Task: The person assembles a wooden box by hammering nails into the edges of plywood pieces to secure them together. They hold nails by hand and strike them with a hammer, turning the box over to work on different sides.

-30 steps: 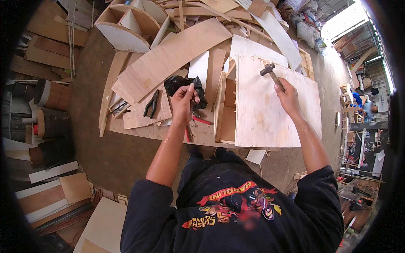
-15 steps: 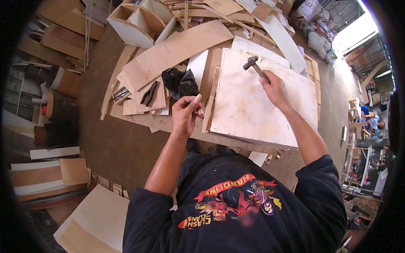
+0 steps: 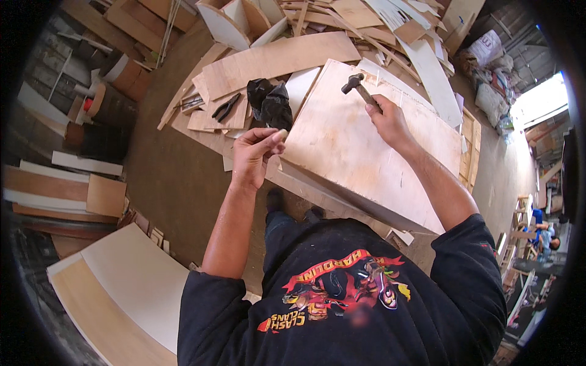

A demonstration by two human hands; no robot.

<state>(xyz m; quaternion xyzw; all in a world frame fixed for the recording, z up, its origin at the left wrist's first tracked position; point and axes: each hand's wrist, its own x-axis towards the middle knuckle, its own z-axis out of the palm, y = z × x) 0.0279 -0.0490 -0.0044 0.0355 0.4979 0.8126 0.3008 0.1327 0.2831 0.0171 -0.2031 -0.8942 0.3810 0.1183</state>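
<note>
My right hand (image 3: 389, 122) is wrapped round the wooden handle of a hammer (image 3: 360, 87), whose dark metal head points up and to the left. Beneath it lies a large pale plywood box (image 3: 360, 143), its flat top toward me. My left hand (image 3: 256, 152) hovers by the box's near left corner, thumb and fingers pinched together; whatever small thing is in them cannot be made out. Just beyond that hand sits a crumpled black plastic bag (image 3: 270, 102). A pair of black pliers (image 3: 226, 108) lies left of the bag on scrap plywood.
Loose boards and offcuts (image 3: 360, 21) are heaped at the far side, with a long plywood strip (image 3: 281, 61) across the table. A curved shelf unit (image 3: 241, 21) stands far left. Stacked panels (image 3: 67, 189) sit to my left. Another person (image 3: 543, 238) is at the far right.
The view has shifted, and the box appears turned, its near edge sloping more. My left hand has moved slightly left and up in the picture, still pinched. The hammer stays raised over the box.
</note>
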